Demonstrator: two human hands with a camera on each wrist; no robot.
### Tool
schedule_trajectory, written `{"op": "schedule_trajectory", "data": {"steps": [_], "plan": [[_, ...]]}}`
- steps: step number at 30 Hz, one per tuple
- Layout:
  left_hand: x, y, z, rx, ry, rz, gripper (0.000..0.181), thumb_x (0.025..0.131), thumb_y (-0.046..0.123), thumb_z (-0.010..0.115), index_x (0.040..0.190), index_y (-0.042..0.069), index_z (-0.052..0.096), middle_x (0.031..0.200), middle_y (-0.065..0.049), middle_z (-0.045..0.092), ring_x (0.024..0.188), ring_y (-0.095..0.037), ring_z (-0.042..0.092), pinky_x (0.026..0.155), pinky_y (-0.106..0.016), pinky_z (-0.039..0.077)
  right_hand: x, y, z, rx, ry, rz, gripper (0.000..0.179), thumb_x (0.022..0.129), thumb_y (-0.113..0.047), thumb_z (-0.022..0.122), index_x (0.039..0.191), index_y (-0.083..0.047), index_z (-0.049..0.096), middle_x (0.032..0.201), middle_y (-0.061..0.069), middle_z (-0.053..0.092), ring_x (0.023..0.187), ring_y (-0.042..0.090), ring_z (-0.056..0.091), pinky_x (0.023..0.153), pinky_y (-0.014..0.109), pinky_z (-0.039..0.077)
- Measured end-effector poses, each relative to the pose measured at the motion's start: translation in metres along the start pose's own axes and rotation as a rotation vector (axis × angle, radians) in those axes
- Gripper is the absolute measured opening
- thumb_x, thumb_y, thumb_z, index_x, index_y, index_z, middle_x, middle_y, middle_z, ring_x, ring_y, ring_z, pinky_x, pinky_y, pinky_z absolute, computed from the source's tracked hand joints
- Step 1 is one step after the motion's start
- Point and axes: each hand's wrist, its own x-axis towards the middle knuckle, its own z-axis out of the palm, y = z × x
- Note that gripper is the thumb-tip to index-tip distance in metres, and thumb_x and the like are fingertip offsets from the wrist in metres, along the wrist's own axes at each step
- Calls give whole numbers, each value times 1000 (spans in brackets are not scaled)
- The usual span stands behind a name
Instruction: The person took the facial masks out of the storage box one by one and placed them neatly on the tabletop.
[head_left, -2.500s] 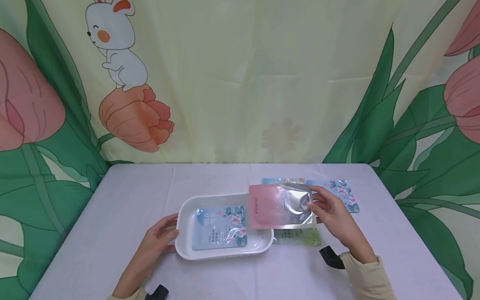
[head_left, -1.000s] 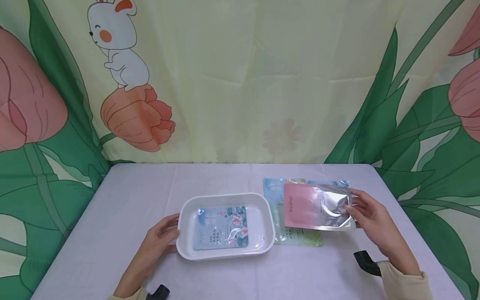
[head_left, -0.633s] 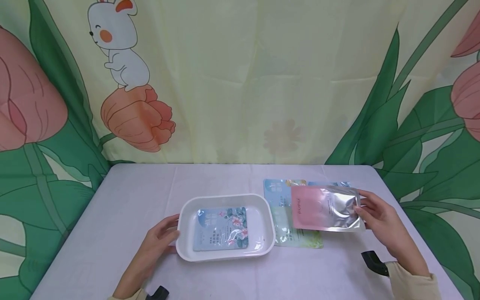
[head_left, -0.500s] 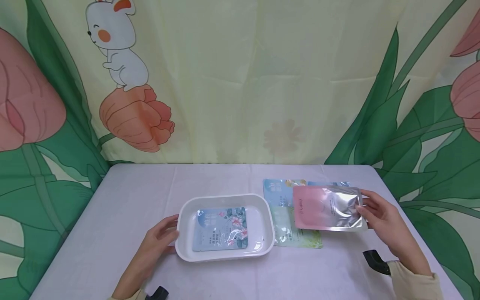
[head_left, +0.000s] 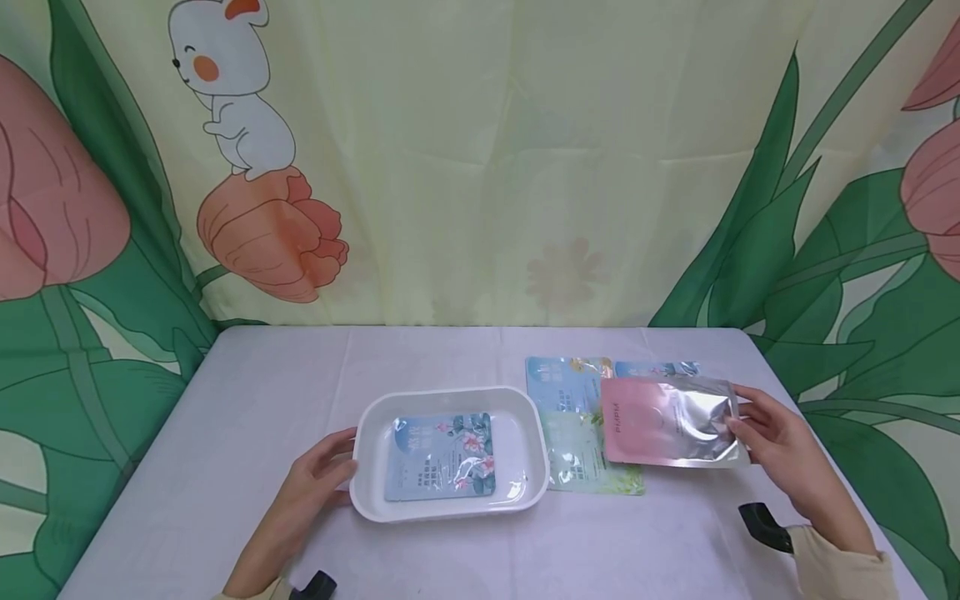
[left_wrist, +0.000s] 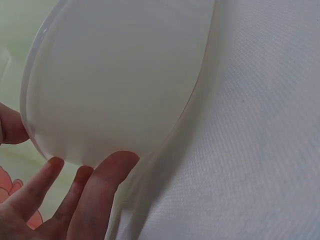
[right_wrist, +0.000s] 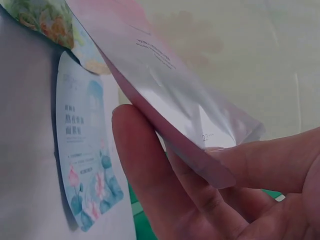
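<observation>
My right hand [head_left: 783, 442] pinches the silver end of a pink and silver face mask sachet [head_left: 667, 421]. In the right wrist view the thumb [right_wrist: 270, 165] lies on one side of the sachet and the fingers lie behind it. The sachet overlaps other sachets in the head view. My left hand [head_left: 307, 483] holds the left end of a white tray [head_left: 521, 417], fingertips at its wall in the left wrist view. A blue floral face mask sachet [head_left: 441, 457] lies flat inside the tray.
Right of the tray lie a light blue sachet [head_left: 562, 383] and a green sachet [head_left: 573, 450]. Another blue floral sachet [head_left: 656, 367] lies behind the pink one, partly hidden. A white cloth covers the table [head_left: 420, 558], and a printed curtain [head_left: 465, 167] hangs behind it.
My right hand has carried the pink and silver sachet rightwards, from over the tray's right end to over the sachets beside it, lately slightly lower. The left hand stays at the tray.
</observation>
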Motion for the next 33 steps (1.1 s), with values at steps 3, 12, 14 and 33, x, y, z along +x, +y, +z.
{"op": "schedule_trajectory", "data": {"steps": [3, 12, 14, 33], "plan": [[0, 1, 0, 6, 2, -5, 55, 94, 21, 66, 145, 13, 46, 146, -16, 49, 127, -33, 55, 76, -32, 60, -1, 3, 0, 0, -4, 5, 56, 102, -15, 55, 149, 5, 31, 114, 11, 62, 84, -9, 58, 63, 28, 56], [1, -1, 0, 9, 6, 2, 55, 94, 21, 66, 145, 13, 47, 145, -16, 50, 125, -31, 57, 76, -33, 60, -2, 12, -2, -16, -31, 31, 55, 103, -11, 52, 149, 8, 28, 127, 37, 52, 83, -15, 53, 63, 27, 56], [1, -1, 0, 9, 7, 1, 55, 94, 22, 66, 145, 14, 47, 145, -16, 50, 125, -31, 57, 76, -33, 60, -2, 15, -3, -19, -38, 36, 55, 103, -10, 51, 149, 8, 28, 127, 37, 51, 83, -15, 53, 63, 27, 56], [1, -2, 0, 5, 3, 8, 56, 94, 22, 66, 145, 13, 46, 145, -17, 50, 125, -32, 57, 75, -33, 60, 3, 36, -5, -57, -108, 151, 58, 102, -6, 48, 151, 10, 21, 132, 42, 45, 83, -8, 54, 65, 27, 56]]}}
